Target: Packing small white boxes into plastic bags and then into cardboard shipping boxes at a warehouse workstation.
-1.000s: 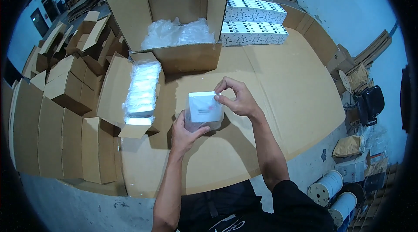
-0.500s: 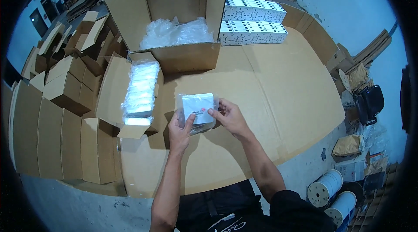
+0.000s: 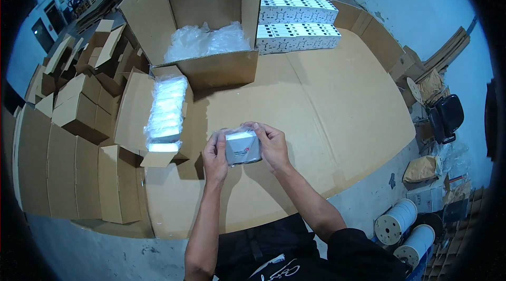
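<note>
I see a small white box in a clear plastic bag (image 3: 243, 147) held between both hands above the near part of the cardboard-covered bench (image 3: 337, 107). My left hand (image 3: 215, 155) grips its left side, my right hand (image 3: 273, 145) its right side, fingers curled over the top edge.

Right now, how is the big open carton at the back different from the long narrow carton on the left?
The big carton stands tall with its flaps up, while the narrow carton is low and shallow. The big carton holds loose crumpled clear plastic; the narrow carton holds a neat row of wrapped white packs. Both are brown cardboard, open at the top, on the cardboard-covered table.
</note>
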Action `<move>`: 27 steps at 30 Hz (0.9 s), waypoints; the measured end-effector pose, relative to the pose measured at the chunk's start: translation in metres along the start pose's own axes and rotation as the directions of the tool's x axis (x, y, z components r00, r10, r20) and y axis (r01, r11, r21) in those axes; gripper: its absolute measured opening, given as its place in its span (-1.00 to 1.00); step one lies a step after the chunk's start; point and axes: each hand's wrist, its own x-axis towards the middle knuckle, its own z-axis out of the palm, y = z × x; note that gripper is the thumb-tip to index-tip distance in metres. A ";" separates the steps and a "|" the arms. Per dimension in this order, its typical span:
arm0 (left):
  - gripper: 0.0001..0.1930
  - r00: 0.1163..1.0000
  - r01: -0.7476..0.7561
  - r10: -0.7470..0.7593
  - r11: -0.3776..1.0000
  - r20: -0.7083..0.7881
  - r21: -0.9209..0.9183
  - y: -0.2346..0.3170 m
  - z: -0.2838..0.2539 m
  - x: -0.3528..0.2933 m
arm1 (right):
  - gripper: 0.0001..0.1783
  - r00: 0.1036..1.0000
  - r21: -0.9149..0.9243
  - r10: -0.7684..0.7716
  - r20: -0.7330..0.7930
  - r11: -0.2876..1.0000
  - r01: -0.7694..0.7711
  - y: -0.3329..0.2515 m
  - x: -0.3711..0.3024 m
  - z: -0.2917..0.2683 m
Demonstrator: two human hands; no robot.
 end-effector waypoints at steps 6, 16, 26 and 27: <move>-0.59 1.000 -0.016 0.016 1.000 0.010 -0.018 0.024 0.004 -0.002 | -0.59 0.981 -0.232 -0.147 0.124 0.957 0.173 -0.028 -0.004 -0.002; -0.53 0.990 -0.100 0.113 0.983 0.079 -0.153 0.017 0.002 0.017 | -0.40 0.986 -0.116 -0.083 0.145 0.988 0.101 -0.028 0.002 -0.007; -0.41 0.993 0.006 0.005 0.996 0.116 -0.091 0.004 -0.018 0.014 | -0.38 0.953 -0.392 0.069 0.294 0.918 0.055 -0.025 0.004 -0.021; -0.41 0.993 0.006 0.005 0.996 0.117 -0.092 0.006 -0.017 0.013 | -0.46 0.955 -0.401 0.112 0.276 0.916 0.008 -0.025 0.005 -0.022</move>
